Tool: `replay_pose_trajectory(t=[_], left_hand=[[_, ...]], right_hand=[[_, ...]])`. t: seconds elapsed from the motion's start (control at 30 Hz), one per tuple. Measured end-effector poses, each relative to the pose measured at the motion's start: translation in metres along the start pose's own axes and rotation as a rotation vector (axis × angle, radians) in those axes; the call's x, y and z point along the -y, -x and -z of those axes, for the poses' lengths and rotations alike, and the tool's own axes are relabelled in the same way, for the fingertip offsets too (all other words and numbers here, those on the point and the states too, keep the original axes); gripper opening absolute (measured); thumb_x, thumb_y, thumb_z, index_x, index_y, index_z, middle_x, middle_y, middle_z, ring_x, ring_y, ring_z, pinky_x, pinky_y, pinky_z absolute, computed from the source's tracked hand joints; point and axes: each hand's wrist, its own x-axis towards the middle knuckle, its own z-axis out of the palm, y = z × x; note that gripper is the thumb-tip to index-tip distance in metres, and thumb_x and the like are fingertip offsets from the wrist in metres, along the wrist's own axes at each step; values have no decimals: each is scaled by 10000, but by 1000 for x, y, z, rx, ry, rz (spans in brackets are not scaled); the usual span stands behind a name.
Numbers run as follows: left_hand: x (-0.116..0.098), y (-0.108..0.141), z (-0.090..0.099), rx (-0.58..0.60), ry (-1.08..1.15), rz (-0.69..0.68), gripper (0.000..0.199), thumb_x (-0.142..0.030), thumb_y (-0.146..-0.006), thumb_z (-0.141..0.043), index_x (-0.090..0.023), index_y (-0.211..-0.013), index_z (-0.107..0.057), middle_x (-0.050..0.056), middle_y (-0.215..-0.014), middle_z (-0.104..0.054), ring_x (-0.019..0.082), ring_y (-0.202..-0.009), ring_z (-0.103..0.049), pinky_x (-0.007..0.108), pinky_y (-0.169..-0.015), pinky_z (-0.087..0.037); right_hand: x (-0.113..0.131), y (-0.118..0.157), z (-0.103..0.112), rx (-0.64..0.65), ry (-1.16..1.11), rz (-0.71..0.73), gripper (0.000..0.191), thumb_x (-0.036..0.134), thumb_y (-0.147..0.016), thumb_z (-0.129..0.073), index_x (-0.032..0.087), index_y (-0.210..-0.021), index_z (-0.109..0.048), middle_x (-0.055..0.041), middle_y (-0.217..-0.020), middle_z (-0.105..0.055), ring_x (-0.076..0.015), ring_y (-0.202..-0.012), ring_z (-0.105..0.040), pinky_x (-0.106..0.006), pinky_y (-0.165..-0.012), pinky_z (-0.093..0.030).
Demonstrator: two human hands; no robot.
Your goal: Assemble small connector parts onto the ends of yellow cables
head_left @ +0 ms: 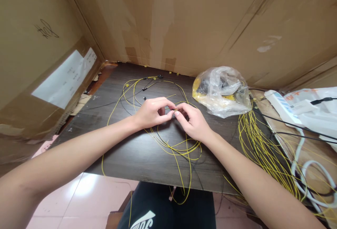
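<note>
Over the middle of the dark table (105, 148), my left hand (151, 112) and my right hand (193, 121) meet fingertip to fingertip. Each is closed in a pinch. A tiny brownish piece shows where the fingertips touch; its kind is too small to tell, and the fingers hide most of it. Loops of thin yellow wire (172, 147) lie under and around both hands, with some hanging past the front edge. Small black connectors (144, 89) lie on the tabletop beyond my left hand, among thin black wires.
A clear plastic bag (223, 94) with dark and yellow contents stands at the back right. Right of it lie a thick bundle of yellow wires (259, 145), a white power strip (283, 108) and a white bag (318, 108). Cardboard walls (168, 22) enclose the back and left.
</note>
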Motion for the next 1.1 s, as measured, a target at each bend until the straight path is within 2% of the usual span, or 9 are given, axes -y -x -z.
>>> replay_pose_trajectory(t=[0.13, 0.5, 0.67, 0.77, 0.93, 1.03, 1.1], left_hand=[[0, 0, 0, 3, 6, 6, 88, -191, -904, -684, -158, -973, -728, 9, -832, -745, 77, -557, -594, 209, -599, -502], [1, 0, -1, 4, -1, -28, 97, -198, -929, -670, -155, -996, -725, 16, -841, -735, 84, -577, -598, 217, -600, -497], [2, 0, 1, 37, -10, 0, 110, -216, -930, -655, -159, -990, -728, 22, -863, -745, 90, -583, -611, 234, -620, -505], [6, 0, -1, 98, -46, 20, 132, -237, -935, -647, -173, -996, -746, 30, -882, -757, 121, -652, -654, 268, -677, -517], [10, 0, -1, 185, -270, -73, 191, -277, -989, -613, -206, -1038, -783, 55, -997, -773, 204, -880, -695, 358, -816, -506], [8, -3, 7, 141, -319, -71, 258, -276, -1030, -559, -202, -1201, -737, 93, -1166, -742, 238, -1024, -679, 415, -918, -510], [8, -6, 13, 76, -279, -45, 288, -292, -1036, -569, -205, -1285, -684, 110, -1270, -691, 246, -1117, -657, 436, -973, -523]], right_hand=[[0, 0, 0, -32, 7, -5, 81, 254, -986, -548, 201, -956, -601, -32, -840, -657, -173, -734, -593, -299, -682, -448], [-2, 0, 1, 25, 3, -7, 211, 292, -1045, -458, 197, -934, -610, -43, -854, -675, -185, -770, -611, -320, -730, -446], [-1, 0, 2, 37, 56, -13, 242, 306, -1047, -448, 202, -901, -609, -52, -843, -678, -201, -779, -606, -348, -749, -451], [-2, 0, 1, -36, 99, -38, 207, 321, -1034, -477, 207, -940, -623, -73, -925, -704, -223, -860, -630, -376, -799, -465], [0, -4, 6, -226, 84, -55, 194, 315, -1028, -484, 206, -956, -627, -74, -919, -694, -216, -828, -632, -375, -764, -489], [3, -7, 23, -351, 28, -37, 189, 309, -1038, -490, 215, -992, -647, -76, -945, -688, -221, -863, -640, -380, -781, -517], [2, -7, 37, -337, -10, -48, 223, 337, -1064, -476, 221, -1089, -665, -92, -1047, -687, -232, -954, -651, -396, -832, -543]])
